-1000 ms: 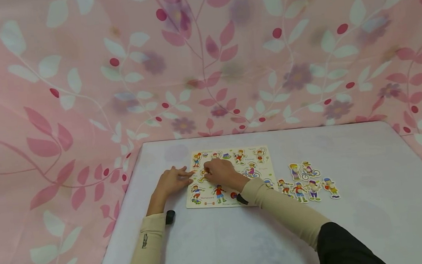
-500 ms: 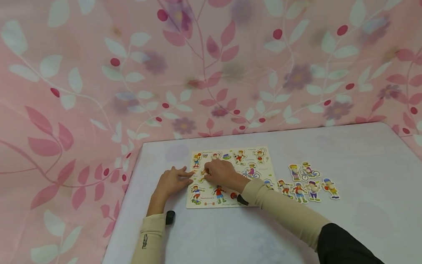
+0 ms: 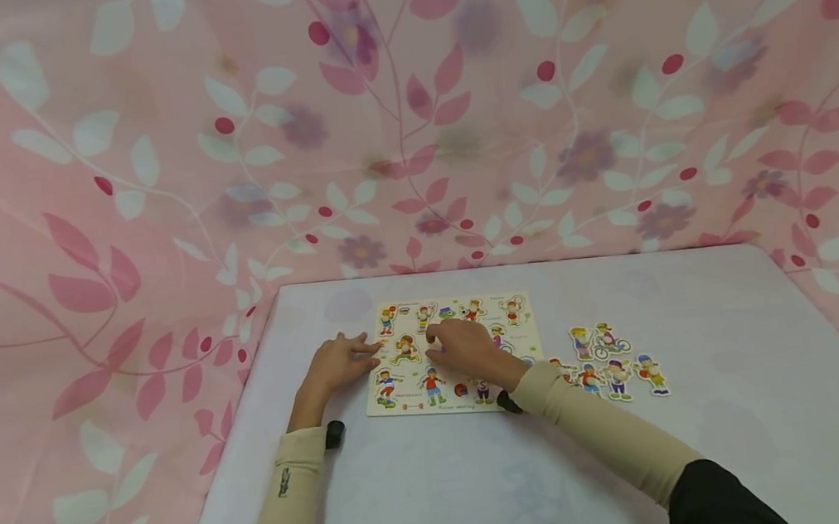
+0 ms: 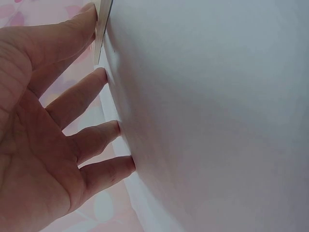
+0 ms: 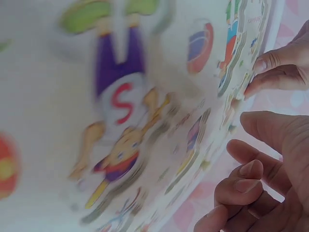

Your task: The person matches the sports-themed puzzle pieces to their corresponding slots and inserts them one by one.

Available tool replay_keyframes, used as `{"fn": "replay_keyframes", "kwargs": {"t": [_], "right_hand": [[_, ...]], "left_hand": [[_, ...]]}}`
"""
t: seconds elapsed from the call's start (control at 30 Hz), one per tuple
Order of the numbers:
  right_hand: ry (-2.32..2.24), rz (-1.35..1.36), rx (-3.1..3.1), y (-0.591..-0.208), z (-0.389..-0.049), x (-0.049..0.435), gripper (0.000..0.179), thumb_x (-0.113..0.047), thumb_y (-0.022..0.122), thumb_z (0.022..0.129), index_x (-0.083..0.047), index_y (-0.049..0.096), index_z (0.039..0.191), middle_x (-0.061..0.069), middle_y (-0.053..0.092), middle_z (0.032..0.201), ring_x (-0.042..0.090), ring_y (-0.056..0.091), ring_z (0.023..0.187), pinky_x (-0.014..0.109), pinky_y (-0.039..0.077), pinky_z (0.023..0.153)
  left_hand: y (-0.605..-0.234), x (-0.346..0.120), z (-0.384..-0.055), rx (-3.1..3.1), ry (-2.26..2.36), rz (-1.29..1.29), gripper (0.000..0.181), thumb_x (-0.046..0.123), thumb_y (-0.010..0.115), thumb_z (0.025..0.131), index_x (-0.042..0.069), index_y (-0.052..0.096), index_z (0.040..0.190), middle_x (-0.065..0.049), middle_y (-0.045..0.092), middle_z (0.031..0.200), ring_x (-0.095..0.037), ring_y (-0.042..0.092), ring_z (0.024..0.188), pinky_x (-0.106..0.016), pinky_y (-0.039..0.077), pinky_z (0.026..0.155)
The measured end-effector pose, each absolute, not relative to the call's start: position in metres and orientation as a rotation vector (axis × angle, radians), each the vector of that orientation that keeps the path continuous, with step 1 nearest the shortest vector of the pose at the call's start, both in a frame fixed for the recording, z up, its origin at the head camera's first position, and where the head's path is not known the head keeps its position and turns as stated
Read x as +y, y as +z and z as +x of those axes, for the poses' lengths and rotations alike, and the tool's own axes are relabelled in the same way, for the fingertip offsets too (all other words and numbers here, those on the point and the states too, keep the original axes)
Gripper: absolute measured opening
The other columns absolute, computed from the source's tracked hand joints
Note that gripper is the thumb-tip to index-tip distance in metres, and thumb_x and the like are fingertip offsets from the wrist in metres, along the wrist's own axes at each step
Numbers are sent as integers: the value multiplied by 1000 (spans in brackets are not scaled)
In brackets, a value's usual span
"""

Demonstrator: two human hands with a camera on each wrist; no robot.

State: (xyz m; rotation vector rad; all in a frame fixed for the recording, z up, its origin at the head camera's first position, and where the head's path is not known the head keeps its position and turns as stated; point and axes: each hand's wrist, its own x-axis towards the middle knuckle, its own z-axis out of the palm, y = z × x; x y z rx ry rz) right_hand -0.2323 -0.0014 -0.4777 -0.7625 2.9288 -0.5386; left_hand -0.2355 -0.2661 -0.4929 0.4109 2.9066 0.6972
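Picture board [image 3: 409, 386] mid-frame, left hand [image 3: 340, 362] spread against its edge, right hand [image 3: 470, 349] above, thumb [image 5: 265, 126] and forefinger [image 5: 256, 155] apart, cutout figures [image 3: 617, 379] right of centre

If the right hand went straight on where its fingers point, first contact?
Likely the running figure on the board, just ahead of the right hand; height is unclear, so it might pass over and meet the left hand.

Puzzle board [image 3: 404, 375]: cream, rectangular, thin, flat on desk [image 3: 438, 477], colourful sports kids and small lettering on face. Left hand [image 3: 338, 363] touches left edge; right hand [image 3: 470, 347] over middle. Running figure [image 3: 405, 349] left-middle. Loose pieces [image 3: 617, 379]: kid-shaped, white-edged, clustered right of board; cyclist piece [image 3: 610, 342] at back, ball-holding piece [image 3: 652, 375] rightmost.
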Motion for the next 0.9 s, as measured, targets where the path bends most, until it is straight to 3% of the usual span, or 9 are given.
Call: {"fn": "replay_keyframes", "kwargs": {"t": [0.53,0.9], "right_hand": [[-596,-694,2962,-468,-206,47,21,-33,70,92,-18,71,107,-6,67,92,9,50,68,27,42,58],[-616,-669,2998,-464,-200,92,23,-30,71,91,-15,71,109,-6,62,81,10,52,65,28,41,54]], "left_hand": [[-495,-266,-236,2892,697,378,35,31,74,88,19,72,121,-10,56,138,-55,32,134,-60,28,110],[-496,-266,-237,2904,718,385,35,30,75,87,18,73,120,-11,57,137,-55,32,134,-60,28,110]]}}
